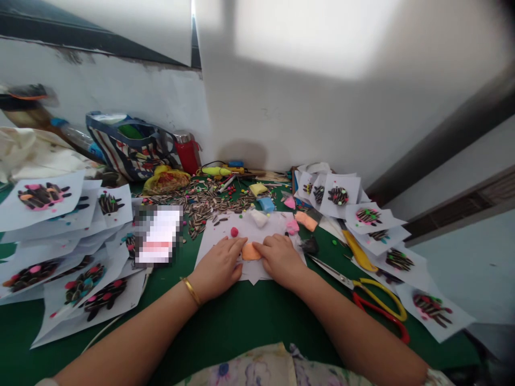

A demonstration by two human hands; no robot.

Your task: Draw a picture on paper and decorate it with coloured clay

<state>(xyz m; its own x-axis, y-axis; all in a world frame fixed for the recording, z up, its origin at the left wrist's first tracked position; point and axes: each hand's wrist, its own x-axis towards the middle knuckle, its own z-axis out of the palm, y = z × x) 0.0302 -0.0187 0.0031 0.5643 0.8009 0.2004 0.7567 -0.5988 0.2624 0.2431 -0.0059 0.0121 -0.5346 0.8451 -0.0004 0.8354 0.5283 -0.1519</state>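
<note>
A flattened piece of orange modelling clay [251, 251] lies on white paper [209, 244] between my two hands. My left hand [217, 267] presses its fingertips against the clay's left edge, fingers closed together. At the right edge, my right hand [282, 261] has its bent fingers on the same piece. A small red clay ball [234, 231] sits on the paper just beyond my left fingers. Farther back are lumps of white clay [258, 217], blue clay [266, 204], yellow clay [258, 189] and pink clay [293, 227]. Another orange lump [306, 221] rests to the right.
Sunflower seeds [213, 198] are strewn across the green table [249, 321]. Scissors [362, 292] and a yellow cutter [358, 249] lie right. Cards with seed pictures [100, 289] are stacked on both sides. A blurred phone [159, 236], bag [129, 147] and red flask [187, 153] stand left.
</note>
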